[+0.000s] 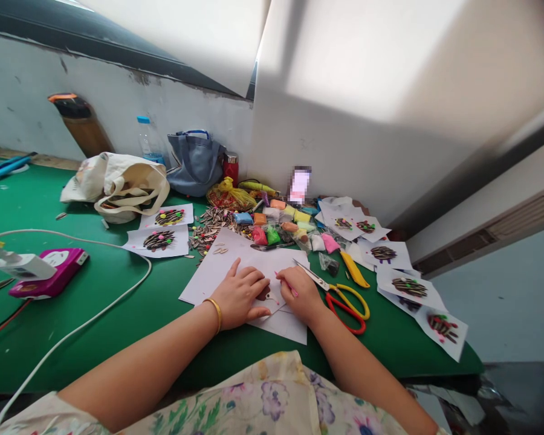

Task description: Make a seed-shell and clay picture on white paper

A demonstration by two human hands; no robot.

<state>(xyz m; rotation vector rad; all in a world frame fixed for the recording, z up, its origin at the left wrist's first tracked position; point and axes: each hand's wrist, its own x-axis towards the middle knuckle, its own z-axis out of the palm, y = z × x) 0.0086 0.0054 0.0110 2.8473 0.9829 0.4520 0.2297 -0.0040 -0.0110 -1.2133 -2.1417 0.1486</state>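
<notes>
My left hand, with a gold bangle at the wrist, lies on a white paper sheet. Its fingers are stretched out and partly cover a small brown shape with a white patch and tiny pink dots beside it. My right hand is closed around a slim pink stick-like tool, at the sheet's right side; its exact kind cannot be made out. Touching or close to that hand are scissors with one red and one yellow handle loop. A few pale seeds lie near the sheet's upper left.
Striped sunflower seeds and coloured clay packets spread behind the paper. Seed pictures lie right and left. A yellow cutter, a propped phone, bags and a purple power strip with a white cable are around.
</notes>
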